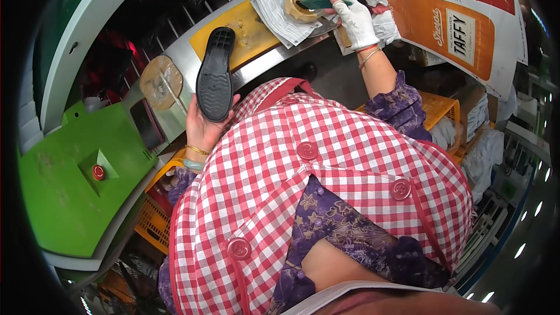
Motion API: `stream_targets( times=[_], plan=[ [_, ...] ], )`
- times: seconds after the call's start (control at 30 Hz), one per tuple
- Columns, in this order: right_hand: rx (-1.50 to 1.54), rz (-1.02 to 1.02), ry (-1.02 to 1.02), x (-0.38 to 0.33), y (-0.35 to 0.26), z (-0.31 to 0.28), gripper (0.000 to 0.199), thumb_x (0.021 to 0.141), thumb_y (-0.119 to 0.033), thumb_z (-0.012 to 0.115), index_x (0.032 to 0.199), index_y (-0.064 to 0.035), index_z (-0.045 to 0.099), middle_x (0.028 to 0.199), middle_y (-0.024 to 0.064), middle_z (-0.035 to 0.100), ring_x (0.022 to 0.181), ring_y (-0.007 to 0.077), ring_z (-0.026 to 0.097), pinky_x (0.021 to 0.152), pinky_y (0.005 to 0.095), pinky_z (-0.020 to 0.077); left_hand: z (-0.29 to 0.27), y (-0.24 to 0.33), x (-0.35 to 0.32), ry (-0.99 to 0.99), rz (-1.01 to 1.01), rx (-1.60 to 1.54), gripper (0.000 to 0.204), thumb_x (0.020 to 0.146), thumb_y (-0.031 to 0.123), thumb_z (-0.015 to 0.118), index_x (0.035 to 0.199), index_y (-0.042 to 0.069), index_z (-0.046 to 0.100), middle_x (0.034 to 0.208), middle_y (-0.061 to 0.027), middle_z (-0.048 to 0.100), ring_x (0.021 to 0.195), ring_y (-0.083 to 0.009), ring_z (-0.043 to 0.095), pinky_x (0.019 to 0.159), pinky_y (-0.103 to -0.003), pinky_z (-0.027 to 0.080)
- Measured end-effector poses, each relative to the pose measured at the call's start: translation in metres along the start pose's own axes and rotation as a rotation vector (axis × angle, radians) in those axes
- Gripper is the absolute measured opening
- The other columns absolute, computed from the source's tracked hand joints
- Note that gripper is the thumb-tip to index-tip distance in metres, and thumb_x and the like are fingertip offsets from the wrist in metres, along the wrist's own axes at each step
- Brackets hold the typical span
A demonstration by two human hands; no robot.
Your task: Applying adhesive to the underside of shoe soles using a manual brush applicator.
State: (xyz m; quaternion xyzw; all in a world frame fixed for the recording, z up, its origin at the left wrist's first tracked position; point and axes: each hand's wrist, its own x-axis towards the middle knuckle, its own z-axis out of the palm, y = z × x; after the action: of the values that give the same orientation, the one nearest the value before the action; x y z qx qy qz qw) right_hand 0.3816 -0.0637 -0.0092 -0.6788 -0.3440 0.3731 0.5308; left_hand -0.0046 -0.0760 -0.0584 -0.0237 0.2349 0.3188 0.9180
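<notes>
A black shoe sole (214,79) rests in my bare left hand (202,133), whose fingers grip its lower end. The sole stands out from my apron, with wavy lines at the near end and small hollows at the far end. My right hand (357,28), in a white glove, is closed around the green handle of a brush (322,4). The brush's dark tip reaches into a round tub (290,14) with yellowish, crusted walls. How much is in the tub cannot be made out. Under the tub lies a folded white cloth or paper (269,9).
A stained yellow board (252,34) lies on the metal bench edge (265,60). Left is a green machine panel (87,192) with a red button (98,172), beside a round tan disc (161,83). An orange-and-red carton (461,35) stands right; yellow crates (438,111) sit below.
</notes>
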Motion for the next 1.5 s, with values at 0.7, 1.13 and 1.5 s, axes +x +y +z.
stream_targets(
  times=[0.7,1.13,1.5],
  plan=[
    [0.432,-0.075,-0.256,-0.075,-0.095,0.07,0.024,0.092,-0.017,0.052,0.103,0.0032,0.059,0.084,0.0104,0.063,0.07,0.0129,0.064,0.052,0.021,0.0512,0.111,-0.017,0.072,-0.443,-0.027,-0.178,0.056,0.094,0.045,0.037,0.137,0.009,0.033,0.136,-0.021,0.038,0.126,-0.0426,0.036,0.097,-0.061,0.035],
    [0.341,-0.16,-0.09,-0.078,-0.093,0.078,0.021,0.091,-0.015,0.052,0.102,0.001,0.062,0.082,0.0082,0.067,0.065,0.0077,0.064,0.048,0.0164,0.0458,0.124,-0.032,0.064,-0.396,0.066,0.013,0.057,0.094,0.045,0.039,0.135,0.005,0.034,0.132,-0.0229,0.042,0.12,-0.0445,0.042,0.092,-0.059,0.043],
    [0.4,-0.267,-0.006,-0.057,-0.1,0.068,0.023,0.092,-0.013,0.05,0.107,0.0028,0.059,0.089,0.0074,0.065,0.073,0.0107,0.065,0.054,0.0158,0.0451,0.12,-0.036,0.057,-0.413,0.058,0.199,0.062,0.092,0.048,0.042,0.138,0.008,0.032,0.136,-0.0218,0.036,0.125,-0.045,0.036,0.092,-0.058,0.043]
  ],
)
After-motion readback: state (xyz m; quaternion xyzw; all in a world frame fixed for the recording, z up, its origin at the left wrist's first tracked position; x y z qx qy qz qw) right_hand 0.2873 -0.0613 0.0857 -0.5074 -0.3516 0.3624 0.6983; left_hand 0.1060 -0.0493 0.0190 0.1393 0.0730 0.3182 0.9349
